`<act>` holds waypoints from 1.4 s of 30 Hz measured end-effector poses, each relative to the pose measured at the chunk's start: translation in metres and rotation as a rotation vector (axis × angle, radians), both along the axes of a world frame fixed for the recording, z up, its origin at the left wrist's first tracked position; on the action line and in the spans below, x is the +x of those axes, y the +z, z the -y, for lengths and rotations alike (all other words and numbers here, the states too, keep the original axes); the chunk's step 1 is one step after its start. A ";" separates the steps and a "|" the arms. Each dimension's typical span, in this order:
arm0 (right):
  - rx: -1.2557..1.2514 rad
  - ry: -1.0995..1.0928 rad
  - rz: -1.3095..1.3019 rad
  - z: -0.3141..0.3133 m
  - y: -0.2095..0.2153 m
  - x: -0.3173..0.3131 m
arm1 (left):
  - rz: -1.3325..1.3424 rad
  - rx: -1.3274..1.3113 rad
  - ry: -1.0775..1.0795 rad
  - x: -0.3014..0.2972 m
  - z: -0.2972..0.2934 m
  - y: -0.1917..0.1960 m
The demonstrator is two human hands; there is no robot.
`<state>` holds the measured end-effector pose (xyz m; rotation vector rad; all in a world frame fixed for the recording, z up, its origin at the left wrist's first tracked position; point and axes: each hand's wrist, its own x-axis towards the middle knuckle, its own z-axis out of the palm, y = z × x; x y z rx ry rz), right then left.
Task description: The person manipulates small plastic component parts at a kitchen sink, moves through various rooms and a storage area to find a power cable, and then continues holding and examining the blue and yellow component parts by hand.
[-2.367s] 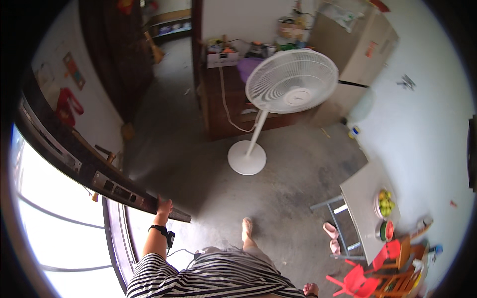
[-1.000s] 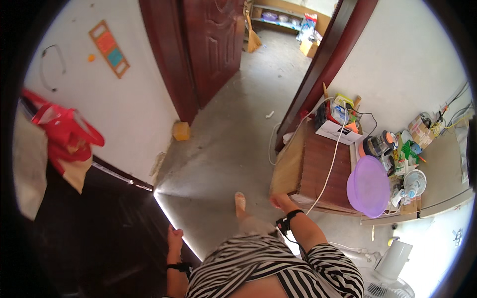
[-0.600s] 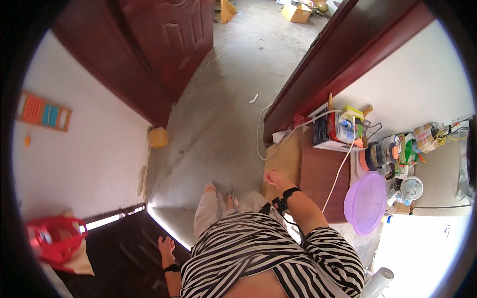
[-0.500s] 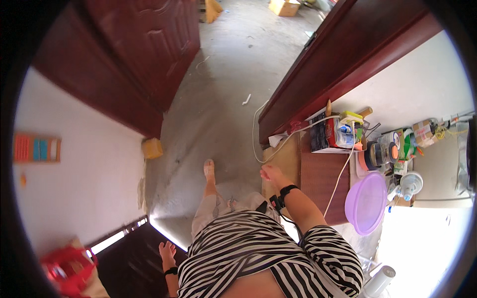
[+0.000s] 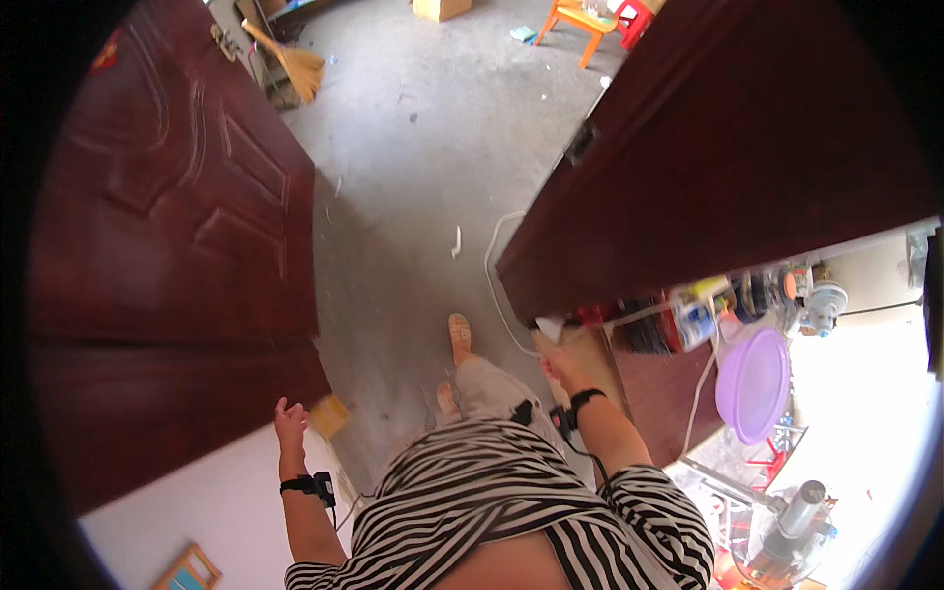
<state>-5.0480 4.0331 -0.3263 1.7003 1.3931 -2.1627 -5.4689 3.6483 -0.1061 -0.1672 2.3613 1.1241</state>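
1. You are standing in a doorway, seen from above, wearing a black-and-white striped shirt [image 5: 511, 511], with one sandalled foot [image 5: 459, 337] forward on the grey concrete floor [image 5: 413, 177].
2. Your left hand [image 5: 289, 425] is raised beside the lower corner of the dark red panelled wooden door leaf [image 5: 167, 246], its fingers loosely spread and its fingertips at or just short of the door edge; it has hold of nothing. A black wrist strap [image 5: 300, 484] sits below it.
3. Your right hand [image 5: 559, 364] reaches toward the other dark red wooden door leaf [image 5: 718, 147], on the opposite side of the opening from the panelled door. Its fingers look curled, but you cannot tell whether they hold the small pale scrap [image 5: 548, 327] just above them. A black band [image 5: 584, 398] circles that wrist.
4. A small yellow block [image 5: 329, 416] lies on the floor just beside the panelled door's lower corner, close to your left hand.
5. A white cable [image 5: 492, 285] loops across the floor near the far leaf.
6. Beyond that leaf stands a brown wooden cabinet [image 5: 659, 393], cluttered on top, with a round lilac plastic basin [image 5: 752, 385].
7. Far past the panelled door, a straw broom [image 5: 290, 59] leans, and an orange stool [image 5: 578, 15] stands.
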 end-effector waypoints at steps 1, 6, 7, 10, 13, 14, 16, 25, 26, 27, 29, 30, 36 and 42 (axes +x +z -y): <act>-0.096 -0.154 0.053 -0.001 0.003 -0.019 | -0.031 -0.002 -0.032 -0.015 -0.032 0.007; -0.125 -0.141 -0.006 -0.074 0.019 -0.125 | 0.105 0.006 -0.196 -0.061 -0.133 -0.015; -0.088 -0.083 -0.040 -0.093 0.034 -0.159 | 0.125 0.008 -0.199 -0.068 -0.145 -0.023; -0.041 -0.074 -0.154 -0.161 0.056 -0.254 | 0.178 -0.006 -0.293 -0.088 -0.179 -0.050; 0.033 0.077 -0.219 -0.213 0.070 -0.314 | 0.371 0.031 -0.419 -0.092 -0.217 -0.059; 0.049 0.068 -0.246 -0.228 0.084 -0.338 | 0.451 0.038 -0.467 -0.096 -0.225 -0.073; 0.082 0.121 -0.301 -0.248 0.109 -0.387 | 0.525 -0.013 -0.576 -0.094 -0.221 -0.098; 0.049 -0.068 -0.204 -0.366 0.045 -0.397 | 0.410 -0.080 -0.758 -0.176 -0.376 -0.086; 0.062 0.035 -0.259 -0.380 0.041 -0.383 | 0.401 -0.073 -0.739 -0.192 -0.386 -0.089; 0.077 -0.060 -0.117 -0.378 0.048 -0.381 | 0.439 -0.052 -0.737 -0.209 -0.393 -0.096; 0.069 -0.154 0.011 -0.396 0.020 -0.352 | 0.472 -0.016 -0.764 -0.245 -0.430 -0.105; 0.077 -0.113 0.042 -0.404 0.003 -0.331 | 0.449 -0.076 -0.859 -0.265 -0.448 -0.110; -0.137 -0.506 0.134 -0.409 -0.020 -0.293 | 0.373 -0.279 -1.125 -0.337 -0.546 -0.097; -0.319 -0.735 0.244 -0.447 -0.037 -0.299 | 0.336 -0.323 -1.197 -0.385 -0.621 -0.108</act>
